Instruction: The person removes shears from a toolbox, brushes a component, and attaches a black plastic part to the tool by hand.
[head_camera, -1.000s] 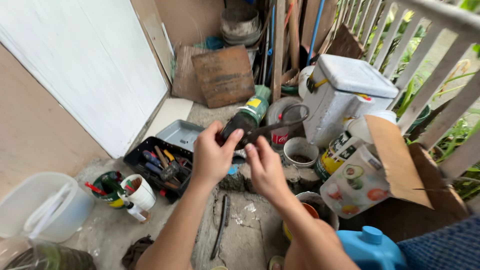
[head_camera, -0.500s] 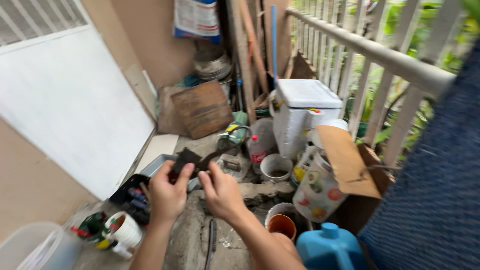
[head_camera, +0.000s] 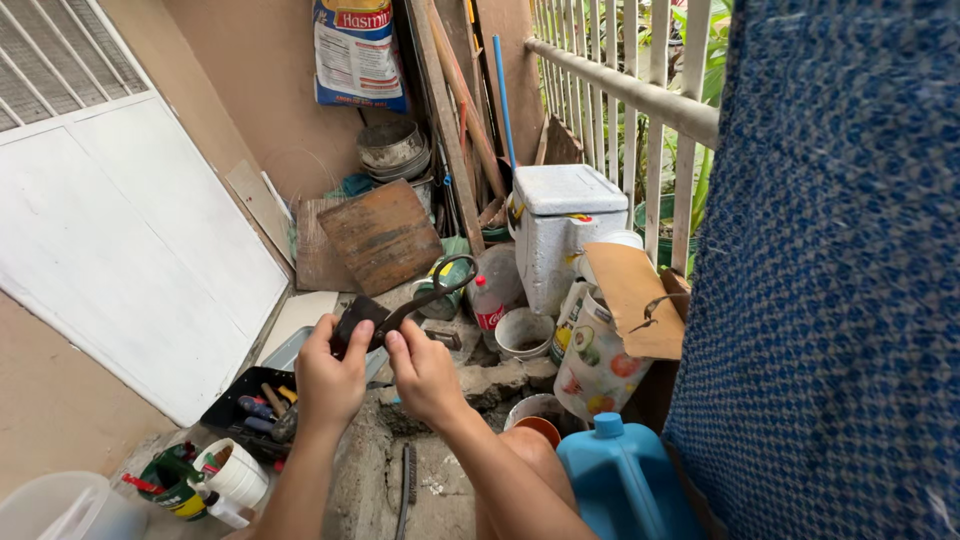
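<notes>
Both hands have come up and away from the low clutter since the earlier frames, and the view has lifted with them — more of the wall and railing shows now. Left hand (head_camera: 330, 380) has its grip closed on a dark flat pad (head_camera: 358, 322), fingers wrapped over its lower edge. Right hand (head_camera: 425, 375) pinches the blade end of a pair of dark, rusty scissors (head_camera: 425, 292), whose looped handles point up and away toward the white foam cooler (head_camera: 560, 225). Pad and blade touch, the blade lying across the pad's face — it looks like rubbing or cleaning work, now held in mid-air above the rough concrete floor (head_camera: 440, 490). Below the left wrist sits a black tray of tools (head_camera: 245, 405), with a white cup (head_camera: 235, 475) nearer the camera. A blue jug (head_camera: 625, 480) stands just beside the right forearm
</notes>
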